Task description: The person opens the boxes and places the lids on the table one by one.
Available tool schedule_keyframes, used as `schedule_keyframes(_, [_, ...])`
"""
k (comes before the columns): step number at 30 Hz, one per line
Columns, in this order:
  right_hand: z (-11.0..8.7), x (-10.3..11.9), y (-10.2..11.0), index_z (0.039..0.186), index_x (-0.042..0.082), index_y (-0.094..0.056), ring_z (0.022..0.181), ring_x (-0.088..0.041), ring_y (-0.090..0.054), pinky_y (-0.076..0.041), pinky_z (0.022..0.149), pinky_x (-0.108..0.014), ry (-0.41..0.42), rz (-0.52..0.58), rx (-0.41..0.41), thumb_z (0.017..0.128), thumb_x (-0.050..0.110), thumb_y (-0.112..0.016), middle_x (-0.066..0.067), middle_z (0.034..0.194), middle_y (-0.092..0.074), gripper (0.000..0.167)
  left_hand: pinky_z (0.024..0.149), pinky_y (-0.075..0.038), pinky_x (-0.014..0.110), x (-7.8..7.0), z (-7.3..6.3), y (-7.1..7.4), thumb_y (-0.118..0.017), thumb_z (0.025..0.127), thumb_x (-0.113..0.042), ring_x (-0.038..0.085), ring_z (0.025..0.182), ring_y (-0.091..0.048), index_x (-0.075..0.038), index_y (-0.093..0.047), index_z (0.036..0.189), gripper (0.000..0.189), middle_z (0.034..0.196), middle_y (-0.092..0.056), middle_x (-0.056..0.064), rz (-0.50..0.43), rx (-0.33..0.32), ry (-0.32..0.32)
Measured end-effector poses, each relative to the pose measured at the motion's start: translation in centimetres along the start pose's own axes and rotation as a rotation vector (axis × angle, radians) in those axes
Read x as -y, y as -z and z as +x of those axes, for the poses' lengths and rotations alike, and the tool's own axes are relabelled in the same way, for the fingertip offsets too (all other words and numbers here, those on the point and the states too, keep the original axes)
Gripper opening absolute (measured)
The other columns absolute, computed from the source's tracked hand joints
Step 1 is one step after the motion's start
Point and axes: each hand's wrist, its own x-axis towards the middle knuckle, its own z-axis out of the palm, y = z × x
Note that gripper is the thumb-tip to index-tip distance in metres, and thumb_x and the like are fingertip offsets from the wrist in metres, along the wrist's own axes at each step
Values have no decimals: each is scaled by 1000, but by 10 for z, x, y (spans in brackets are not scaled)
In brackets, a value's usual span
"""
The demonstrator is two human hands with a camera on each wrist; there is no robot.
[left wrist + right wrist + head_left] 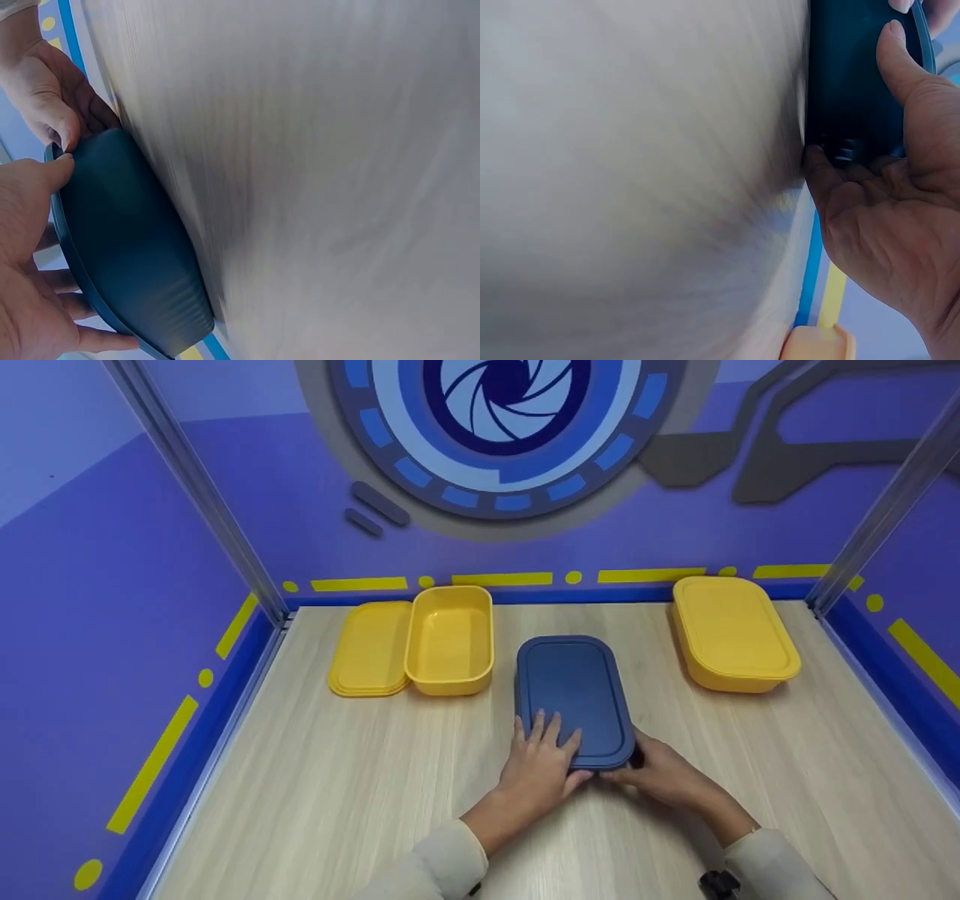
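Note:
A dark blue lidded food container (577, 686) stands on the table in front of me, its lid lying on top. Across the lid's near left part my left hand (536, 769) rests with fingers spread, the thumb at the near rim. My right hand (667, 772) holds the near right corner, its thumb along the front wall and its fingers bent round the right side. The smooth dark wall of the container (127, 232) shows in the left wrist view, with both thumbs close together near the rim. In the right wrist view, some right fingertips are hidden against the container.
A yellow open container (450, 649) stands at the back left, with a yellow lid (369, 652) beside it on the table (337, 780). At the back right is a yellow lidded container (739, 634). Blue panels (247, 495) wall the table at the back and both sides.

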Motion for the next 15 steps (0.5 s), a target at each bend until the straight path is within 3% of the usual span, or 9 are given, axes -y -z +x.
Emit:
schedule_keyframes(7, [0,2,1,171,10,-23,158,-41,-39,-35,126,-63,6,-13,-2,91,47,-84,-21,169,-42,107,123,-41,65,-1,1,1,-48,106,-67,37,156,-47,-31,-55,157,63,164,-53,11,10,8,-6])
schedule_keyframes(15, [1,1,0,171,11,-22,160,-42,-37,-34,127,-63,7,2,3,91,49,-84,-20,171,-40,109,124,-40,66,5,2,-2,-50,105,-68,34,157,-46,-30,-57,156,63,165,-52,9,-18,-26,-34])
